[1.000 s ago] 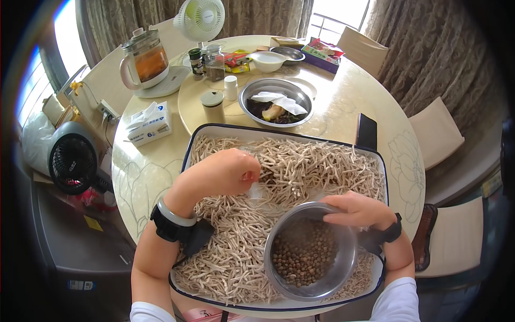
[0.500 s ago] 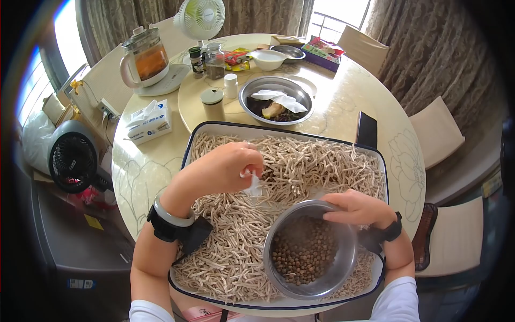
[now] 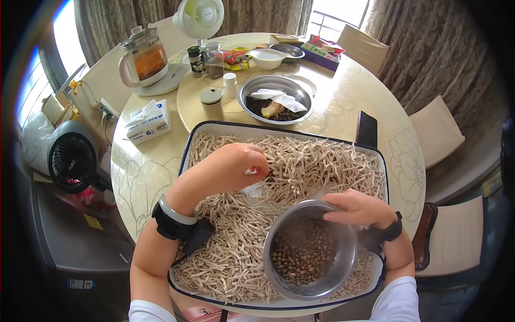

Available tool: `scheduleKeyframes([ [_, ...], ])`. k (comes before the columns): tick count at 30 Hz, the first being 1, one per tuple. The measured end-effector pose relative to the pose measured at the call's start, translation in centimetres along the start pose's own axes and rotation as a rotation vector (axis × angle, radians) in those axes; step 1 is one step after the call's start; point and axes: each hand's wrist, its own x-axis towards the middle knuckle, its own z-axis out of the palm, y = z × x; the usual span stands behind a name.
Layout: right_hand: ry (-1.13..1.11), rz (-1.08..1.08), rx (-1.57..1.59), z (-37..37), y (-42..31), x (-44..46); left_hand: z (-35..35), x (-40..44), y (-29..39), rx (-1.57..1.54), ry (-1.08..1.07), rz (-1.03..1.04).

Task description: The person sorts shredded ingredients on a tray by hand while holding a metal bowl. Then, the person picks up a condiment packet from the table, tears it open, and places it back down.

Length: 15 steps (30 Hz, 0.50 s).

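A large white tray with a dark blue rim (image 3: 189, 153) holds a thick layer of pale, dry, stick-like pieces (image 3: 230, 252). Over its upper left part is my left hand (image 3: 242, 165), fingers curled and pinched together, touching or just above the sticks. A bit of white shows inside the curl, but I cannot make out what it is. Small brown round things peek out beside the fingertips. My right hand (image 3: 360, 208) grips the far right rim of a steel bowl (image 3: 347, 268), tilted over the tray. Many small brown balls (image 3: 303, 257) lie in the bowl.
Beyond the tray are a black phone (image 3: 367, 130), a steel bowl with food scraps and tissue (image 3: 247, 110), a tissue box (image 3: 149, 123) and a lidded beige jar (image 3: 212, 104). A glass kettle (image 3: 145, 59) stands at far left; chairs flank the right.
My left hand has shifted slightly right, its fingers lower toward the sticks, and the white piece below them shows less. My right hand and the bowl have stayed put.
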Motion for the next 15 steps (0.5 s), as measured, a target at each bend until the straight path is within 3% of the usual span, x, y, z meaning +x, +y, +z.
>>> scheduleKeyframes([
  [4, 0.056, -0.127, 0.017, 0.4, 0.6, 0.1, 0.2, -0.2, -0.5, 0.047, -0.084, -0.014],
  [8, 0.014, -0.052, -0.008, 0.1, 0.2, 0.1, -0.3, -0.5, -0.8, 0.137, -0.092, -0.031],
  [10, 0.022, -0.067, 0.0, 0.2, 0.2, 0.1, -0.6, -0.6, -1.0, 0.338, -0.108, -0.034],
  [14, 0.002, -0.014, -0.017, 0.0, -0.2, -0.1, -0.9, -0.3, -1.1, 0.234, -0.003, -0.064],
  [15, 0.007, -0.021, -0.004, 0.0, -0.6, 0.0, -0.7, -0.3, -0.8, 0.09, -0.019, -0.06],
])
